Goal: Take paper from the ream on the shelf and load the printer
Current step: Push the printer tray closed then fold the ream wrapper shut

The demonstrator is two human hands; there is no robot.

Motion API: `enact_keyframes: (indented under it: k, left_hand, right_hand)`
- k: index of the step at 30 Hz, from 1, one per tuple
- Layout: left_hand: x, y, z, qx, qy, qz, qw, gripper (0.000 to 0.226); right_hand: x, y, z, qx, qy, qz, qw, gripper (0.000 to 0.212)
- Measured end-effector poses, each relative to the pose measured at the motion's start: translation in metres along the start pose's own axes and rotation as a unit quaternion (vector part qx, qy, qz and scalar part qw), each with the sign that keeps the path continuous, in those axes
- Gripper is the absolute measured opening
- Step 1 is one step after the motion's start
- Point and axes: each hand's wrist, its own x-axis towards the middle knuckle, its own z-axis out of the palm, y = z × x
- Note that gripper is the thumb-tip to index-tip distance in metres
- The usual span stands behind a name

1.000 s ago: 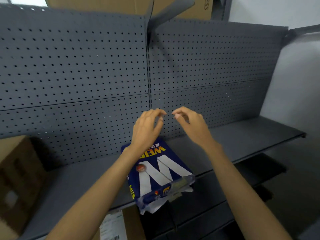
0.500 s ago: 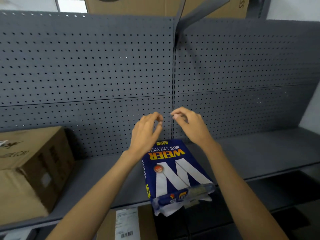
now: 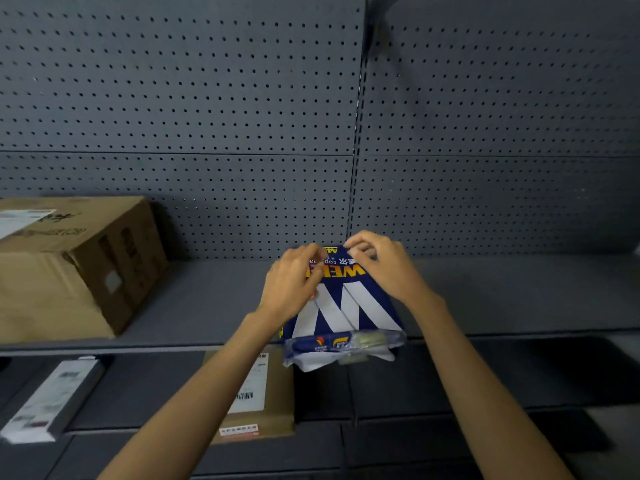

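Note:
A blue paper ream (image 3: pixel 346 308) with a big white W lies on the grey shelf (image 3: pixel 207 306), its torn near end hanging over the front edge. My left hand (image 3: pixel 292 284) rests on the ream's far left part, fingers curled onto the wrapper. At the far right corner, my right hand (image 3: pixel 384 268) pinches the wrapper's edge with curled fingertips. No printer is in view.
A large cardboard box (image 3: pixel 72 265) stands on the same shelf at the left. On the lower shelf lie a brown parcel (image 3: pixel 256 400) with labels and a long white-and-grey box (image 3: pixel 52 400). A perforated grey back panel (image 3: pixel 242 116) rises behind the shelf.
Both hands have come down from hovering above the ream onto its far end. The view has shifted left and closer.

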Motion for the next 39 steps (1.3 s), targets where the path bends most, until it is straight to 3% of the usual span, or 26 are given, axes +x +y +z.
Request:
enact_keyframes:
  k: [6, 14, 24, 27, 34, 39]
  left_hand:
    - [-0.049, -0.006, 0.032, 0.018, -0.050, -0.028, 0.998, 0.015]
    - [-0.087, -0.013, 0.051, 0.030, -0.114, -0.091, 0.989, 0.019]
    - [-0.108, -0.024, 0.044, 0.042, -0.113, -0.094, 0.988, 0.021]
    - [-0.116, -0.031, 0.039, 0.035, -0.114, -0.066, 0.991, 0.013]
    - [-0.127, -0.048, 0.022, 0.044, -0.172, 0.006, 0.984, 0.036]
    - [-0.122, -0.061, 0.011, 0.056, -0.230, 0.053, 0.970, 0.048]
  right_hand:
    - [-0.039, 0.034, 0.015, -0.004, -0.144, 0.042, 0.989, 0.014]
    - [-0.072, 0.067, 0.026, -0.024, -0.197, 0.100, 0.975, 0.017]
    - [-0.100, 0.081, 0.038, -0.087, -0.131, 0.020, 0.987, 0.024]
    - [-0.105, 0.083, 0.029, -0.154, -0.148, -0.021, 0.977, 0.033]
    - [-0.113, 0.090, 0.006, -0.191, -0.227, -0.026, 0.955, 0.066]
    - [-0.112, 0.094, 0.013, -0.174, -0.182, -0.051, 0.967, 0.046]
